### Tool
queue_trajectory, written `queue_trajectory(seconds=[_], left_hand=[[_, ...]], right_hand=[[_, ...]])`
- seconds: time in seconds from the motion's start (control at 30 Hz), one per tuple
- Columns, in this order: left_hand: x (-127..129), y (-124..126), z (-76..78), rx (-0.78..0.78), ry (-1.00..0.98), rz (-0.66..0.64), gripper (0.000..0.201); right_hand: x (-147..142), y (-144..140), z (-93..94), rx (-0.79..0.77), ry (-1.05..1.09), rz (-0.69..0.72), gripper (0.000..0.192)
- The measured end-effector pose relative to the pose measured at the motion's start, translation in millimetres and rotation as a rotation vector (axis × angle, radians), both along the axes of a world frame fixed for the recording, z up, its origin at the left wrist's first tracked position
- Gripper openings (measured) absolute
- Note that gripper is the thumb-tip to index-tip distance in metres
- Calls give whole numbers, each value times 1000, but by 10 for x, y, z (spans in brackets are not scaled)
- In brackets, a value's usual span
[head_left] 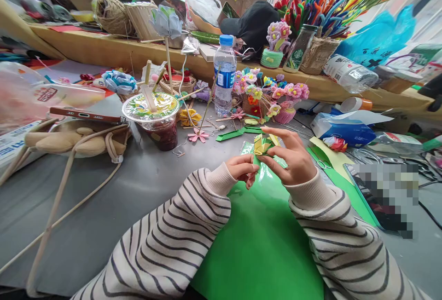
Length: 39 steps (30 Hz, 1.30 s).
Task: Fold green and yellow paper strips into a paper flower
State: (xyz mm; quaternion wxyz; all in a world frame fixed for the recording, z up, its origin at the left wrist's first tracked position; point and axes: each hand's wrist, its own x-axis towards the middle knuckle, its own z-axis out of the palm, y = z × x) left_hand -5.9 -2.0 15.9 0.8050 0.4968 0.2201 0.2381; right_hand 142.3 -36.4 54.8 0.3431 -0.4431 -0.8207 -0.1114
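Head view: a grey table (159, 169) is backed by a crowded ledge (86, 37), along its far side. The near middle is covered by a green sheet (255, 240). At far right, a blue plastic bag (376, 37) is marked with dark characters that cannot be read reliably; at left, a beige bag (65, 141) is set on the table. Far-side space is taken up by a lidded cup (162, 134), a blue-capped bottle (224, 83) with a blue label too small to read, and clustered flowers (253, 90). On the ledge, a glass bottle (299, 51) is printed with a green-and-white Starbucks emblem. Above the sheet's far end, a yellow-and-green folded paper piece (261, 146) is held between both hands: its lower green part is pinched by the left hand (243, 167), its yellow part by the thumb and fingers of the right hand (293, 155).
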Motion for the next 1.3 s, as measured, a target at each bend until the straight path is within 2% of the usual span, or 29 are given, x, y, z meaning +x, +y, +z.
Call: queue_trajectory(seconds=[0.17,0.37,0.67,0.83,1.3], left_hand=[[-5,-2,7,-14,-8,-24,27],[2,-41,20,75,89,76,34],[-46,-44,61,95,39,-31,30],[-60,-76,109,94,48,-40,23],[-39,-68,77,39,-10,-57,22]], right_hand=[[-10,-5,5,7,3,-16,14],[-44,-5,-30,3,3,-10,14],[58,29,-9,-125,117,49,15],[77,27,5,-212,177,64,19],[85,3,72,-94,70,85,14]])
